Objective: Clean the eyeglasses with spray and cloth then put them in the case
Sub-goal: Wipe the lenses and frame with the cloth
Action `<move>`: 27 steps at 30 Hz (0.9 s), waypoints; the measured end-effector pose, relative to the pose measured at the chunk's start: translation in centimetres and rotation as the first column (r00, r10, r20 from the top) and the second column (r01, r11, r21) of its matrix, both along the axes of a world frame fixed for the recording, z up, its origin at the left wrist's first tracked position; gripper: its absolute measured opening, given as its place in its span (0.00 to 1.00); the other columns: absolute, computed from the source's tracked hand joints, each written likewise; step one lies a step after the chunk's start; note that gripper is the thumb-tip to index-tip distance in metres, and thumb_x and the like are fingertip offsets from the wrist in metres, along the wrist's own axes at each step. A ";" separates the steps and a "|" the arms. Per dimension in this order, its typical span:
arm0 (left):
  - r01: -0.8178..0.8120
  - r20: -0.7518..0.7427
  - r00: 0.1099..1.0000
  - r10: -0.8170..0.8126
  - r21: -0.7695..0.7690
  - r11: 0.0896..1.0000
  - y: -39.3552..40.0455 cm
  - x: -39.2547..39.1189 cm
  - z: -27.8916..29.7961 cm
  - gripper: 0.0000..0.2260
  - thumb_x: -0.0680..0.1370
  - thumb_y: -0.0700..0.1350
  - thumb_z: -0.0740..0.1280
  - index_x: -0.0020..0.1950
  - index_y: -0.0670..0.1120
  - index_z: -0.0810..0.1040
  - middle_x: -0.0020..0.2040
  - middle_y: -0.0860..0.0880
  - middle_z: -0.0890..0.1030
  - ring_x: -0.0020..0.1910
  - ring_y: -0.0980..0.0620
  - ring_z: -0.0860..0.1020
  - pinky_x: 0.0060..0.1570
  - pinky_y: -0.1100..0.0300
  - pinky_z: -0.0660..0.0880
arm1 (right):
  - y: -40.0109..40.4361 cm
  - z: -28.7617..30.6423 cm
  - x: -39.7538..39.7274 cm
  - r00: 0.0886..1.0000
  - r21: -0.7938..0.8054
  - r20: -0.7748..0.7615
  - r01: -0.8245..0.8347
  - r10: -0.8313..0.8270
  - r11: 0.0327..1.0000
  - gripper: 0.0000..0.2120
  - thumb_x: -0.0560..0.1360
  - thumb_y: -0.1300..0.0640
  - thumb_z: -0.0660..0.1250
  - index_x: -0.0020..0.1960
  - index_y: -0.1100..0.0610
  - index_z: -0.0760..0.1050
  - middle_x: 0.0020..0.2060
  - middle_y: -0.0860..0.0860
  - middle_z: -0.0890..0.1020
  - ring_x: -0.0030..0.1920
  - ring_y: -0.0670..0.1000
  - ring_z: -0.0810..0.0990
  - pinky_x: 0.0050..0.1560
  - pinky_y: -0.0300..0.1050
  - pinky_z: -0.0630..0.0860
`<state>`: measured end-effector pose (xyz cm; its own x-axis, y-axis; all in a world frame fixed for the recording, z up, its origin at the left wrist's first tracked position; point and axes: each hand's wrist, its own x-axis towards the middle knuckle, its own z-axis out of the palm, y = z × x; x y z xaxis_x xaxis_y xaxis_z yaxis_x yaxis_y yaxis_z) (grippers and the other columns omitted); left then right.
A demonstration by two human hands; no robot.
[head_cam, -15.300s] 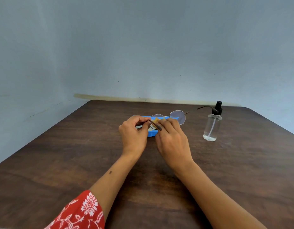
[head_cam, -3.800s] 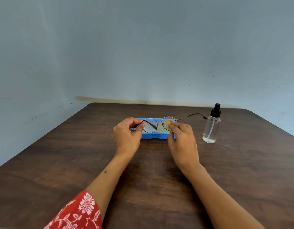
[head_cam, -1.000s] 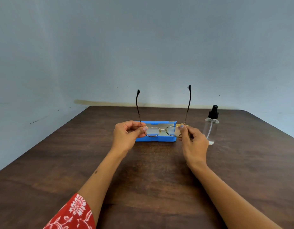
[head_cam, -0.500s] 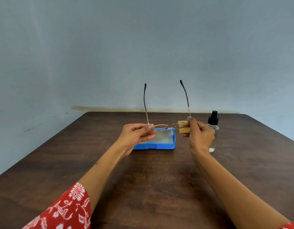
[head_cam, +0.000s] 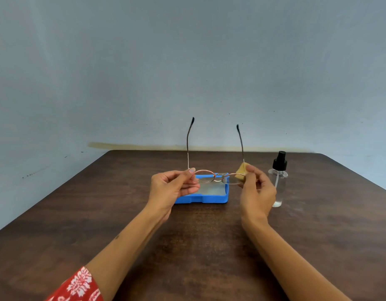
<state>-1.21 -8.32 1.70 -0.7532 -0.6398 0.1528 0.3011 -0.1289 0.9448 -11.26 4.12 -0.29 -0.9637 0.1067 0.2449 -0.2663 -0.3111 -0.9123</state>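
Dark wooden bench [head_cam: 198, 246] by a grey wall, blue case [head_cam: 211, 197] lay open; left hand [head_cam: 170, 189] pinched the glasses [head_cam: 216, 178], right hand [head_cam: 256, 192] pinched a yellow cloth [head_cam: 242, 169] on them; spray bottle [head_cam: 278, 181] just beside.

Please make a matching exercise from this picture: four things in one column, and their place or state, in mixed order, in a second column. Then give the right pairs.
Things
1. eyeglasses
2. cloth
3. case
4. spray bottle

Place or state
A. standing upright on the table, at the right, untouched
B. lying open on the table, under the raised hands
C. held in the air by both hands, temples pointing up
D. pinched in the right hand, against the frame's right end

Right pairs: 1-C, 2-D, 3-B, 4-A
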 end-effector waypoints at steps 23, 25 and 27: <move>-0.117 -0.063 0.988 0.143 0.315 0.942 0.5 0.7 1.5 0.06 0.73 0.37 0.70 0.40 0.35 0.79 0.32 0.42 0.82 0.32 0.49 0.82 0.36 0.60 0.81 | -1.8 -1.3 3.0 0.282 0.402 -0.914 0.712 0.290 0.576 0.20 0.82 0.62 0.46 0.63 0.70 0.72 0.66 0.63 0.71 0.65 0.59 0.70 0.61 0.48 0.71; -0.131 -0.051 0.987 0.155 0.319 0.939 0.4 0.6 1.5 0.06 0.73 0.38 0.70 0.41 0.35 0.79 0.32 0.42 0.82 0.32 0.49 0.82 0.35 0.60 0.81 | -1.5 -1.0 2.7 0.292 0.361 -0.932 0.672 0.217 0.647 0.18 0.81 0.64 0.50 0.62 0.70 0.73 0.64 0.61 0.72 0.61 0.58 0.73 0.59 0.47 0.73; -0.136 -0.032 0.988 0.154 0.319 0.938 0.4 0.6 1.5 0.06 0.73 0.38 0.70 0.42 0.35 0.79 0.33 0.41 0.82 0.33 0.48 0.83 0.35 0.60 0.81 | -1.1 -0.8 2.2 0.306 0.335 -0.937 0.653 0.168 0.680 0.16 0.79 0.67 0.55 0.63 0.68 0.74 0.62 0.60 0.73 0.59 0.56 0.75 0.55 0.46 0.77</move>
<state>-0.59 -7.96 3.18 -0.6445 -0.7638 -0.0359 0.3895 -0.3683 0.8442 -9.03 2.97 -1.06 -0.0551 -0.2642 0.9629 -0.9169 0.3951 0.0560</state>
